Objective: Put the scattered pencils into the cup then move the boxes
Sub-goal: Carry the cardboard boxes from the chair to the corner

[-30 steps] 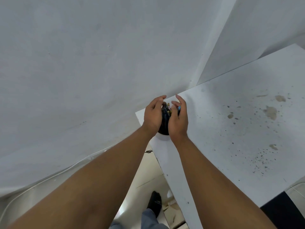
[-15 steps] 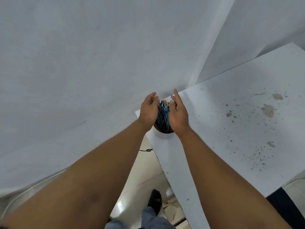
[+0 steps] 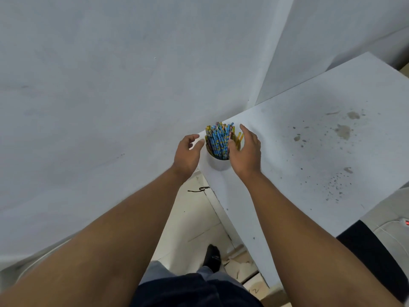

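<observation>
Head view: both hands are opening off the pencils [image 3: 220,139], which half a second ago they were cupping tight; left hand [image 3: 188,152] is spread, touching nothing; right hand [image 3: 245,151] is loosely open, thumb just grazing the bundle; cup [image 3: 218,162] is standing upright at the near corner of the white table [image 3: 309,151], pencils packed inside; pencil stage is looking done; boxes aren't showing in frame.
</observation>
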`<state>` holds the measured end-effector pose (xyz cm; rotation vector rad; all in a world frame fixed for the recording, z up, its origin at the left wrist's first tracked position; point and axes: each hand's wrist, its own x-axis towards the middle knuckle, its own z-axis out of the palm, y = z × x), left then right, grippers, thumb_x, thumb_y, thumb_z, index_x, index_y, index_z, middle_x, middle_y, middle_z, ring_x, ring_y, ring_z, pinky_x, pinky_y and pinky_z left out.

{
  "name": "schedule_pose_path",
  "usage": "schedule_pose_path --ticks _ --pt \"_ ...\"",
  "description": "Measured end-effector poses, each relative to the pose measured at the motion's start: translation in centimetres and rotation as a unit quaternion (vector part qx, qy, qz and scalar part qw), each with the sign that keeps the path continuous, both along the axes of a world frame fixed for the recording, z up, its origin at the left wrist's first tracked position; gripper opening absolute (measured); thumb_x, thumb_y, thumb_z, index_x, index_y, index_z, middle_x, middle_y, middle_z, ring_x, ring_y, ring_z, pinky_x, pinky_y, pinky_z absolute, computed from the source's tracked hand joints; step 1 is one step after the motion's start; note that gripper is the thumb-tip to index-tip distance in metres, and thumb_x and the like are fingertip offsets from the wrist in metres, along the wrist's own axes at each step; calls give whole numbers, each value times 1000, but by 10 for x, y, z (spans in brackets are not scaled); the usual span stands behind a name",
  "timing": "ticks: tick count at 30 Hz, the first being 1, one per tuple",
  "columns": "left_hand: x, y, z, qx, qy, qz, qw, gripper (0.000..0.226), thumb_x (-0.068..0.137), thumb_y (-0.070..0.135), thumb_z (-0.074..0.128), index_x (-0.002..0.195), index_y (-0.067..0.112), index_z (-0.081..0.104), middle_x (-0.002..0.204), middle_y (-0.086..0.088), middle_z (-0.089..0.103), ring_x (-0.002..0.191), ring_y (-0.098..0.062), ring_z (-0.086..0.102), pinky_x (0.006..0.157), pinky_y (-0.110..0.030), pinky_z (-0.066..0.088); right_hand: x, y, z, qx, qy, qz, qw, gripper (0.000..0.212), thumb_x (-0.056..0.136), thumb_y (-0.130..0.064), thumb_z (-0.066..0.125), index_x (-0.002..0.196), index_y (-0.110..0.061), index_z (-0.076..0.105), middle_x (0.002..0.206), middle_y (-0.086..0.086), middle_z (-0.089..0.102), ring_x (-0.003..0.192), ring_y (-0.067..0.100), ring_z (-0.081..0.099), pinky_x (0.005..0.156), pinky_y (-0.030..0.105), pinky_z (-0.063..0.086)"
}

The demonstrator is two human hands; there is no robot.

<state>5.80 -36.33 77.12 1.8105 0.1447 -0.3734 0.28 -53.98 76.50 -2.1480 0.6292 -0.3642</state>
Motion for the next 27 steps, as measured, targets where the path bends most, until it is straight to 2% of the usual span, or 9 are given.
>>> schedule_pose_path --ticks 6,11,18,22,27 --pt "-47 29 5 25 -26 -79 996 35 97 39 67 130 28 62 139 8 55 129 -12 50 99 -27 41 -58 25 -3 20 -1 -32 999 57 96 -36 64 149 -28 45 145 -2 51 138 19 42 112 46 44" --pt "-88 64 12 37 -37 -153 987 34 97 35 68 130 29 60 139 8 50 130 -10 47 101 -26 38 -119 56 -7 46 13 -96 994 55 96 -35 62 148 -29 45 143 -1 51 136 20 44 111 48 44" --pt "-155 115 8 48 -27 -234 971 31 97 36 68 127 31 60 138 9 47 130 -7 46 96 -25 42 -230 106 -14 70 32 -171 982 52 96 -37 57 146 -33 43 140 -5 50 134 17 43 112 50 41" --pt "-195 128 -12 62 -29 -280 957 30 96 31 69 125 28 62 136 6 50 129 -11 50 99 -28 43 -303 131 -25 83 38 -217 972 52 95 -38 55 144 -38 42 138 -11 48 132 11 43 111 45 41" --pt "-247 124 -38 75 -23 -340 937 28 95 32 70 122 32 63 134 7 52 126 -12 52 96 -27 42 -384 145 -45 79 63 -274 956 52 94 -31 60 144 -27 48 137 -2 49 128 16 48 110 40 43"
